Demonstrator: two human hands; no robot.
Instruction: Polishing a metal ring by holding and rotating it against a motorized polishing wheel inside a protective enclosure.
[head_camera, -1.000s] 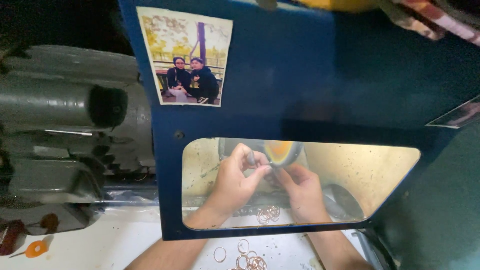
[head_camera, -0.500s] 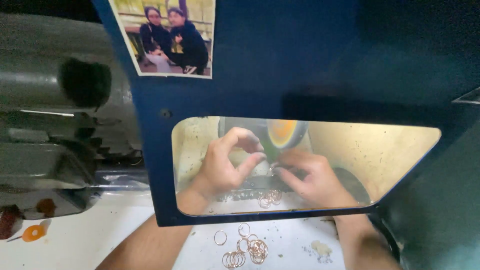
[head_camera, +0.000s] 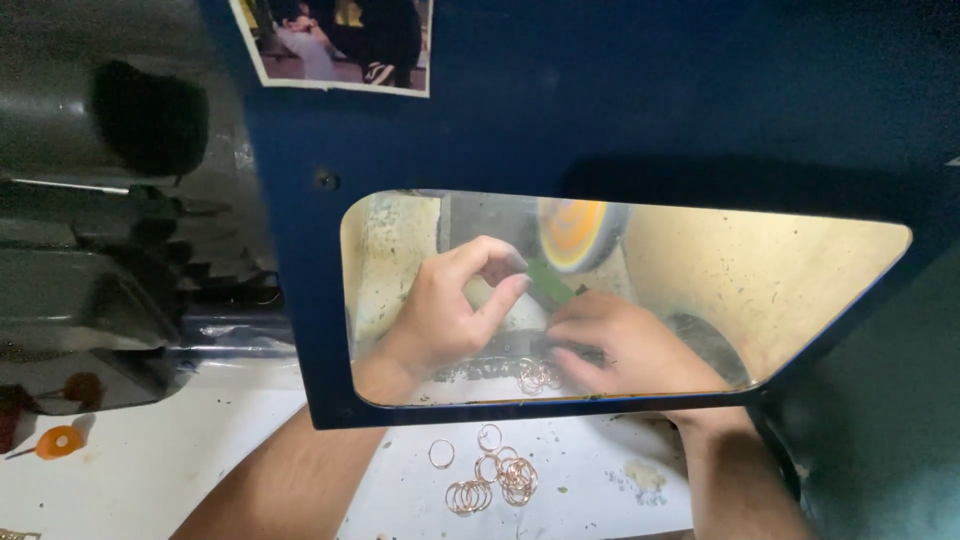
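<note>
Through the clear window of a blue shield (head_camera: 640, 120) I see both my hands at a spinning orange buffing wheel (head_camera: 574, 232). My right hand (head_camera: 622, 347) grips a short green bar (head_camera: 549, 283) that points up at the wheel's lower edge. My left hand (head_camera: 447, 312) is to the left of the bar, thumb and forefinger pinched together beside it; anything between them is too small to see. A few thin copper-coloured rings (head_camera: 538, 375) lie under my hands behind the window. Several more rings (head_camera: 495, 478) sit on the white table (head_camera: 180, 470) in front of the shield.
A dark grey motor housing (head_camera: 110, 200) fills the left side. A photo print (head_camera: 340, 45) is stuck on the shield's top. An orange ring-shaped object (head_camera: 58, 441) lies at the table's left edge. Yellowish dust coats the chamber wall (head_camera: 760, 280) behind the wheel.
The view has closed in and tilted down, so the window looks larger. Both hands stay at the wheel, and the green bar now shows between them.
</note>
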